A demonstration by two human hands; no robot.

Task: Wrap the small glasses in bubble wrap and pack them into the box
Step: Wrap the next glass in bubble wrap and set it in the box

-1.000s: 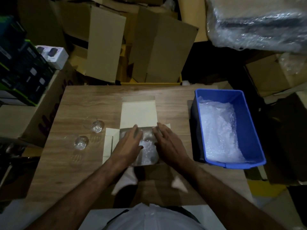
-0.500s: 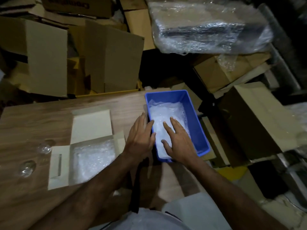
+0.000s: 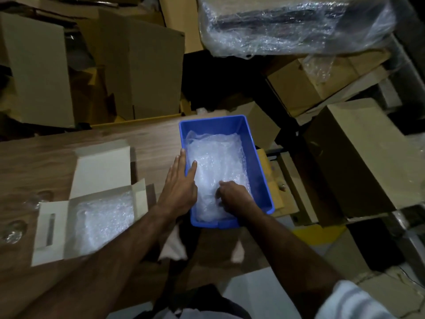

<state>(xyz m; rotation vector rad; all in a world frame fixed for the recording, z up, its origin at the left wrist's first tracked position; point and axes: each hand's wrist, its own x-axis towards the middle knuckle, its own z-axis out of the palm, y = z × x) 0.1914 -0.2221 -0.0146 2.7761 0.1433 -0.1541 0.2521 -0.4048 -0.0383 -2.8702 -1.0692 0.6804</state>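
Head view shows the right hand (image 3: 232, 195) closed on a clear bubble wrap sheet (image 3: 216, 162) inside the blue plastic bin (image 3: 257, 157), probably to pull one out. The left hand (image 3: 179, 187) lies open and flat on the bin's rim, seemingly to steady it. Two small clear glasses (image 3: 12, 231) wait unwrapped on the wooden bench (image 3: 46, 153), beside the open white cardboard box (image 3: 92, 217) already lined with wrap.

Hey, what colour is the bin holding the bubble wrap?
Blue. The bin shows clearly in the head view, the only one.
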